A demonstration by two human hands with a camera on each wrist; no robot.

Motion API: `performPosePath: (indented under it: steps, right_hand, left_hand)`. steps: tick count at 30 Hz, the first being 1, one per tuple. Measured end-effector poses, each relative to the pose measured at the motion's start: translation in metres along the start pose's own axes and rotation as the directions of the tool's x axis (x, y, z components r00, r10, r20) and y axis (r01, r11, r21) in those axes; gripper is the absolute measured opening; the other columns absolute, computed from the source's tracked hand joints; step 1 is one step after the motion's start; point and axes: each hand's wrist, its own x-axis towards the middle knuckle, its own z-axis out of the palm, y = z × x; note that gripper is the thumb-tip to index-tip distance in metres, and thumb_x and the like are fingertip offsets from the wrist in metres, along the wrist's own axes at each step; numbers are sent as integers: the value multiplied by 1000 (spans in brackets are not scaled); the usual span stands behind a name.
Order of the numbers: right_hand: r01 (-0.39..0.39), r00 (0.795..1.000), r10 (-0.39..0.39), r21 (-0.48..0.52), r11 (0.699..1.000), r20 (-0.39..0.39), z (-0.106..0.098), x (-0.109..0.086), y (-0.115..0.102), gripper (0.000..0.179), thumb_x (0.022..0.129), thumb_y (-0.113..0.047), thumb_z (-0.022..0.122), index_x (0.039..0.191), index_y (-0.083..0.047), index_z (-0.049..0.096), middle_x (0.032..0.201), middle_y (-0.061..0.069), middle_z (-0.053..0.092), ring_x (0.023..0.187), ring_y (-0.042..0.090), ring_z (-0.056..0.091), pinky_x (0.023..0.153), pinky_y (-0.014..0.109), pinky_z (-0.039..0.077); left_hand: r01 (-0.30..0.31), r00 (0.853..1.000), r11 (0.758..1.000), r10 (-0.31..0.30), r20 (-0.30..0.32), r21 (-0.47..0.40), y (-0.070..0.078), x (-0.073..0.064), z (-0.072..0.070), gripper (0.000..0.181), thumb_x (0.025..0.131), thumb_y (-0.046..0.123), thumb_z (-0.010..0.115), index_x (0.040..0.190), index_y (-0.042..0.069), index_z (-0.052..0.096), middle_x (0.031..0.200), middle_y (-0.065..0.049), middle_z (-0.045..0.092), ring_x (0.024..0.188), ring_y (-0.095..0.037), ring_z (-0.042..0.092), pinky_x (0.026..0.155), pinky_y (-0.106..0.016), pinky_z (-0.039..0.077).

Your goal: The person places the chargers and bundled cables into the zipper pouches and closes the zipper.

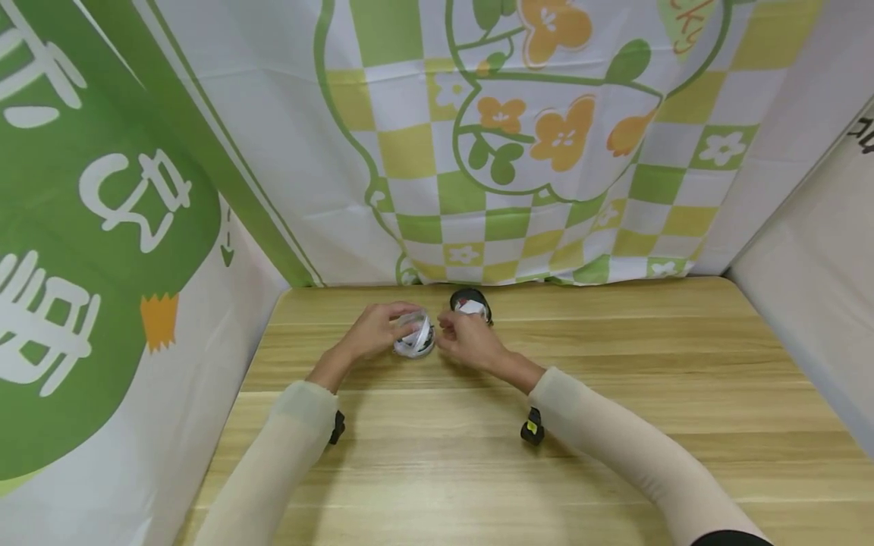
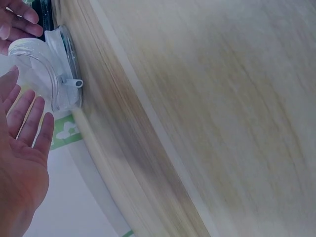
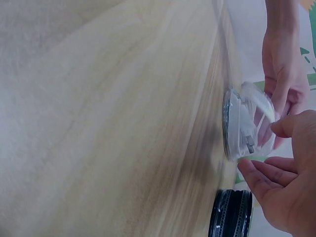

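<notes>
A clear round zip case (image 1: 415, 336) with a whitish zipper stands near the table's back edge, its transparent lid (image 3: 260, 106) lifted from the base. My left hand (image 1: 372, 330) is at its left side; in the left wrist view its fingers (image 2: 29, 116) are fairly straight, close to the lid. My right hand (image 1: 473, 339) is at the case's right side. In the right wrist view its thumb is by the lid's edge and its fingertips (image 3: 247, 168) are near the base, well apart. Whether either hand touches the case is hard to tell.
A black round zip case (image 1: 471, 303) with something white and red on top stands just beyond my right hand. The wooden table (image 1: 437, 470) meets a patterned cloth (image 1: 532, 220) at the back. Cloth walls stand at left and right.
</notes>
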Motion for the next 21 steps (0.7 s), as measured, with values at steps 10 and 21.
performPosePath:
  steps: [10, 21]
  right_hand:
    - [-25, 1000, 24, 33, 999, 15, 11, -3, -5, 51, 96, -34, 80, 119, 11, 71, 93, 17, 79, 79, 19, 75, 70, 28, 62]
    - [-82, 995, 83, 16, 997, -53, 24, 1, -12, 32, 95, -35, 82, 97, -4, 74, 88, 9, 80, 74, 13, 74, 62, 26, 58]
  left_hand:
    - [-30, 999, 998, 31, -14, 62, -3, 6, 7, 41, 100, 22, 76, 138, 6, 69, 136, -12, 72, 66, -16, 63, 95, -41, 57]
    - [11, 1000, 997, -11, 0, 80, -7, 15, 9, 51, 100, 25, 77, 144, 3, 64, 137, -15, 71, 126, -34, 66, 110, -54, 52]
